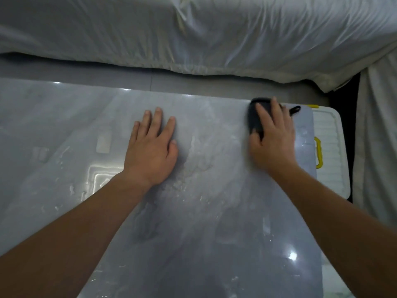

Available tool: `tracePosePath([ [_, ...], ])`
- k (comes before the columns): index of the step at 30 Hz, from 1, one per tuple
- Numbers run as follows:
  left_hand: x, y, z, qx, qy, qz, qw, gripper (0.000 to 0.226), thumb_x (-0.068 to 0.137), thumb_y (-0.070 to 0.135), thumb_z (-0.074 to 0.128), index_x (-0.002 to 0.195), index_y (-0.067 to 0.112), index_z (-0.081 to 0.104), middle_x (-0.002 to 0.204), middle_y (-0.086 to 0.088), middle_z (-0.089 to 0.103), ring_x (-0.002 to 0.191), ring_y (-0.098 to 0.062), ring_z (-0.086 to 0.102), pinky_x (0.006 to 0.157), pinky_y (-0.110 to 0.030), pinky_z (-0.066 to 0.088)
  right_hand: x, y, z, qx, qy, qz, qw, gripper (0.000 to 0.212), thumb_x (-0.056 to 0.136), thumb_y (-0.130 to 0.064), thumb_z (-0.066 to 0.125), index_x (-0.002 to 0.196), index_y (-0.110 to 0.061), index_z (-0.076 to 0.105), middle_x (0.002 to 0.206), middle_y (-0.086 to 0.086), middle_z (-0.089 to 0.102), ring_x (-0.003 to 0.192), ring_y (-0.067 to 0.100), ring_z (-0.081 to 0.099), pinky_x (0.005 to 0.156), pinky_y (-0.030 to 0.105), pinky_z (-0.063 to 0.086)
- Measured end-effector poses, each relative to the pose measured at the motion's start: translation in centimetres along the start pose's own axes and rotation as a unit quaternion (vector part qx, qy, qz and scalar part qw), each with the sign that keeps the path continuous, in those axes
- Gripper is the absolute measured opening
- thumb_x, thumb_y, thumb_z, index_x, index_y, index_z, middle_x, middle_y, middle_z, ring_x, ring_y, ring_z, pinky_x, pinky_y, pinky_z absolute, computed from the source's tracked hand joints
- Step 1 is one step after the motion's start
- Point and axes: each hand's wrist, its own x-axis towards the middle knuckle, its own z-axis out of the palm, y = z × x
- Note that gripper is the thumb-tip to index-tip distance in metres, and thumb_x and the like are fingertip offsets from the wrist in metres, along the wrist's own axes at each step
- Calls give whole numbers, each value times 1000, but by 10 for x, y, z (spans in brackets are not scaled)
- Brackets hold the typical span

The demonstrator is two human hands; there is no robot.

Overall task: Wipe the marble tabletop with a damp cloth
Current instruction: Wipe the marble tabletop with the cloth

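The left hand (152, 147) lies flat, fingers straight, on the wet marble surface (214, 222) at centre. At two o'clock, the right hand (274, 145) presses spread fingers onto the dark cloth (254, 117).

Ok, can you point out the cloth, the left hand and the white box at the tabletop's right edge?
cloth (254, 118): head view, on its dark left part, clear of the fingers.
left hand (152, 147): head view, on the back of the hand.
white box (328, 147): head view, on its ribbed lid.
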Motion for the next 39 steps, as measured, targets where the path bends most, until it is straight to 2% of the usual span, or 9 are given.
tracePosePath([
  [3,-5,-3,-2,-16,9,-2,1000,69,94,43,15,157,16,27,169,-13,6,156,-30,0,126,-46,1,1,-10,2,16,16,79,997,67,85,-35,43,152,-25,41,167,8,22,153,35,14,124,55,14],
  [8,-34,-9,0,-6,30,22,999,68,92,40,22,152,11,36,165,-18,22,153,-33,15,124,-49,13,-36,-117,49,23,-32,-155,987,62,87,-41,48,148,-28,47,161,6,35,151,36,23,125,55,12],
  [10,-40,-10,1,3,14,36,999,70,91,41,21,153,12,35,165,-17,21,154,-33,15,124,-49,15,-43,-118,49,27,-56,-187,980,63,88,-39,49,151,-30,44,162,3,34,152,33,22,126,52,11],
  [15,-44,-13,8,25,6,33,999,68,94,42,20,156,14,30,168,-16,12,155,-33,8,125,-47,11,-39,-14,7,44,-2,-73,996,66,84,-29,48,148,-14,47,156,14,41,146,36,35,121,53,26],
  [20,-52,-29,15,39,-2,67,997,68,100,49,18,161,19,14,169,-12,-4,156,-27,-9,126,-41,-5,-56,24,-10,51,16,38,998,62,93,-23,55,153,-13,40,162,13,32,151,34,24,124,53,20],
  [28,-60,-37,28,93,-1,69,993,71,100,61,9,160,26,-6,167,-8,-20,153,-26,-23,125,-46,-9,-101,-55,28,-10,-48,-125,991,61,99,-49,39,156,-31,32,167,3,24,155,31,15,126,54,11],
  [33,-60,-37,26,88,0,68,994,73,99,61,8,161,26,-3,168,-8,-17,154,-25,-20,125,-46,-8,-99,18,3,4,24,27,999,63,96,-40,45,155,-23,35,164,9,29,152,33,23,122,57,20],
  [36,-59,-34,21,66,-5,63,996,71,99,59,10,161,25,4,169,-7,-12,155,-25,-17,125,-45,-8,-102,-2,8,12,43,76,996,64,95,-37,44,155,-16,34,163,12,31,151,37,23,123,56,20],
  [39,-60,-32,19,65,-7,60,996,68,102,57,14,162,25,5,169,-7,-12,155,-25,-17,125,-43,-10,-125,-64,35,33,23,-69,997,61,93,-31,49,151,-13,43,158,14,39,149,40,29,121,57,23],
])
